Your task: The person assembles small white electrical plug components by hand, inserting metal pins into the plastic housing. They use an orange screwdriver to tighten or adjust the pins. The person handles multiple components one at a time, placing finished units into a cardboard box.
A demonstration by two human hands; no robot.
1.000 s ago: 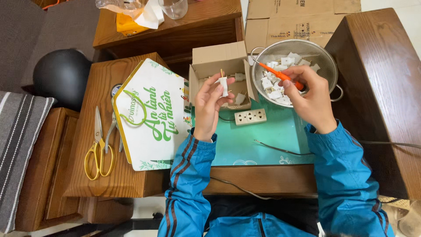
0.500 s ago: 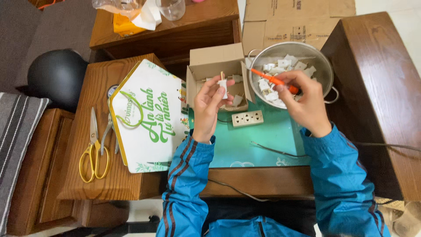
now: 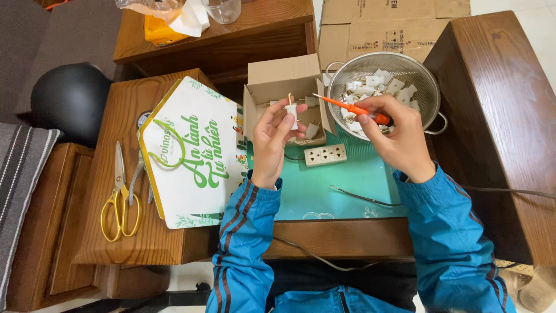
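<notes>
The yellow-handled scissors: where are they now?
Head view, far left: the scissors lie on the wooden side table, beside the white pentagon-shaped board.

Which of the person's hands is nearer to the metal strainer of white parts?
Right. The right hand, gripping an orange screwdriver, overlaps the metal strainer at its near rim. The left hand, holding a white plug, sits over the cardboard box, clear of the strainer.

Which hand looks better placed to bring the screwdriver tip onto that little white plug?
Probably the right hand: it already holds the orange screwdriver, tip aimed toward the white plug. The left hand is taken up pinching that plug upright over the cardboard box.
</notes>
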